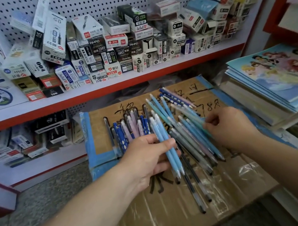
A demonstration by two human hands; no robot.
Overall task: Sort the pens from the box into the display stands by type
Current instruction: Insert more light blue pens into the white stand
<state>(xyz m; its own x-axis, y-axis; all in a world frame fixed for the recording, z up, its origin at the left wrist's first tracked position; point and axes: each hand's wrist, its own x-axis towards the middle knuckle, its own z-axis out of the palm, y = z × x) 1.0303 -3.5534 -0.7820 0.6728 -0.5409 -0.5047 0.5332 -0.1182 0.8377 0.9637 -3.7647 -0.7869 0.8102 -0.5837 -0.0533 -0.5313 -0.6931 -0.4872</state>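
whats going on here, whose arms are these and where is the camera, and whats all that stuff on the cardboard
There is no machine here, just a person sorting pens in a stationery shop. The single picture comes from a camera worn on their head, looking forward and down, so the two arms reaching in are their own.

In front of them a taped cardboard box serves as the work surface. A heap of loose pens lies on it: dark blue, pink, grey and light blue ones.

The left hand grips two light blue pens. The fingers of the right hand are curled into the heap and appear to pinch a pale pen.

Behind, a shelf holds many small pen boxes, and a stack of picture books sits on the right.
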